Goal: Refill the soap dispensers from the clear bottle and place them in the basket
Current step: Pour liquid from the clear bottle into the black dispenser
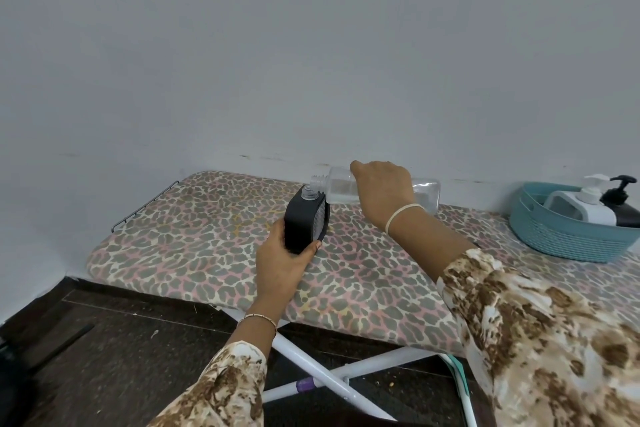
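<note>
My left hand grips a black soap dispenser that stands on the ironing board, its pump off and its clear threaded neck open. My right hand holds the clear bottle tipped on its side, uncapped, with its mouth just above and beside the dispenser's neck. Liquid lies along the bottle's lower side. At the far right a teal basket holds a white dispenser and a black dispenser, both with pumps on.
The board has a leopard-print cover and a wire rack at its left end, against a white wall. White crossed legs show below over a dark floor. My patterned sleeves fill the lower right.
</note>
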Demonstrator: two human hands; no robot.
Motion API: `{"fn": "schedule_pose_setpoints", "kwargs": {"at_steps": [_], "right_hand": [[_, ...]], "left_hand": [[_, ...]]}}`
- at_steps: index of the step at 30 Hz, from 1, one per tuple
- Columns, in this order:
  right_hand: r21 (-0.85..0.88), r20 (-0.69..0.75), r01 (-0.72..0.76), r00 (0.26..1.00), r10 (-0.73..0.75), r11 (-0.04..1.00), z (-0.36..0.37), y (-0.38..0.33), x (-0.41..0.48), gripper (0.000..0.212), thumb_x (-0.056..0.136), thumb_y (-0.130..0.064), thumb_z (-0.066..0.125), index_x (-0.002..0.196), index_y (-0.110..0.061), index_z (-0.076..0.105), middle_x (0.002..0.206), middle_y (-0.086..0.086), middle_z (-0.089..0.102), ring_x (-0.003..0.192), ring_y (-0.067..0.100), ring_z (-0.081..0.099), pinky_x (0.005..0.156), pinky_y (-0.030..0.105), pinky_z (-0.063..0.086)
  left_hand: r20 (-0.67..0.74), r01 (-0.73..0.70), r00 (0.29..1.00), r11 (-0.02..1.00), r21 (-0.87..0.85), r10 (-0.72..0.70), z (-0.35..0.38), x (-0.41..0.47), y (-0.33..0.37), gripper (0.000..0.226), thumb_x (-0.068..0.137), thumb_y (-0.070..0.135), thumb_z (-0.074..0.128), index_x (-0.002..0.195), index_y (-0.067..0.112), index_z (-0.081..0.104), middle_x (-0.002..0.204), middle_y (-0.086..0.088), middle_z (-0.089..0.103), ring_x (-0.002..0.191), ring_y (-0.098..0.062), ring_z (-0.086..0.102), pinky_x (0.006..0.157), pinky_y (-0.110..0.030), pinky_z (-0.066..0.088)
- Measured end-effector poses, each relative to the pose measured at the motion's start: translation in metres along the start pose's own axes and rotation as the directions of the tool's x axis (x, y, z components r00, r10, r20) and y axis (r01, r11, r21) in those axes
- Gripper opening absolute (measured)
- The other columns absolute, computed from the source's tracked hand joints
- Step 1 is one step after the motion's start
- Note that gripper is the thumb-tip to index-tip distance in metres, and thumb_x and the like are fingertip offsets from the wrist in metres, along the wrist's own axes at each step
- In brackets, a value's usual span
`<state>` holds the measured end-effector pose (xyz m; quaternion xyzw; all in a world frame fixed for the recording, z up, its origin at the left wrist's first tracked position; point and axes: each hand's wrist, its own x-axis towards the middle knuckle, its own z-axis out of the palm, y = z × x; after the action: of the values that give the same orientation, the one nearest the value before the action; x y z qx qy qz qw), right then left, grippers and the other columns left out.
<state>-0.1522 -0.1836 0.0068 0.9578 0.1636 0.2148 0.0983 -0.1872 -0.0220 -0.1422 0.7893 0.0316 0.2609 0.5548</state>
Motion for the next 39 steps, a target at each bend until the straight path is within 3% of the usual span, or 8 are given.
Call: {"fn": "schedule_pose_setpoints", "kwargs": {"at_steps": [12,17,21,34,39], "right_hand": [[-0.025,0.007,0.002,1.000,-0.002,1.000,-0.005,-0.002,0.000,0.037,0.079,0.005,0.053,0.111,-0.014,0.049,0.063,-0.002,0.034,0.072,0.022,0.044,0.062,0.029,0.034],[-0.032,0.010,0.005,1.000,-0.004,0.999,-0.006,-0.003,0.000,0.037,0.080,0.002,0.057,0.112,-0.014,0.049,0.069,-0.001,0.042,0.072,0.021,0.045,0.063,0.029,0.035],[-0.042,0.012,0.017,1.000,-0.016,0.999,-0.008,-0.003,0.000,0.035,0.080,0.003,0.055,0.110,-0.014,0.049,0.063,-0.002,0.033,0.073,0.021,0.043,0.063,0.029,0.034],[-0.054,0.031,0.025,0.999,-0.023,0.998,-0.013,-0.004,0.001,0.037,0.079,0.004,0.056,0.111,-0.013,0.048,0.063,-0.002,0.033,0.074,0.022,0.044,0.064,0.029,0.034],[-0.056,0.024,0.016,1.000,-0.015,0.998,-0.013,-0.005,0.001,0.038,0.080,0.003,0.057,0.113,-0.014,0.049,0.073,0.000,0.043,0.074,0.021,0.044,0.064,0.029,0.034]], "left_hand": [[-0.004,-0.008,1.000,1.000,0.003,0.008,0.000,0.000,-0.001,0.059,0.072,0.026,0.085,0.122,0.027,0.055,0.116,0.004,0.067,0.108,-0.013,0.064,0.094,-0.039,0.054],[-0.001,-0.016,1.000,1.000,-0.015,0.016,0.000,0.000,0.001,0.059,0.072,0.023,0.085,0.123,0.025,0.055,0.116,0.005,0.067,0.109,-0.012,0.064,0.094,-0.036,0.055],[-0.002,-0.023,1.000,0.999,-0.022,0.023,0.000,0.000,0.001,0.058,0.072,0.022,0.085,0.122,0.024,0.056,0.114,0.007,0.066,0.108,-0.011,0.064,0.094,-0.035,0.055],[-0.001,-0.019,1.000,0.999,-0.037,0.019,0.000,0.000,0.001,0.057,0.072,0.020,0.085,0.119,0.028,0.055,0.109,0.011,0.065,0.107,-0.010,0.064,0.094,-0.031,0.054],[0.000,-0.017,1.000,0.999,-0.041,0.017,0.001,0.000,0.000,0.058,0.072,0.021,0.085,0.122,0.025,0.056,0.113,0.007,0.066,0.108,-0.010,0.064,0.095,-0.033,0.054]]}}
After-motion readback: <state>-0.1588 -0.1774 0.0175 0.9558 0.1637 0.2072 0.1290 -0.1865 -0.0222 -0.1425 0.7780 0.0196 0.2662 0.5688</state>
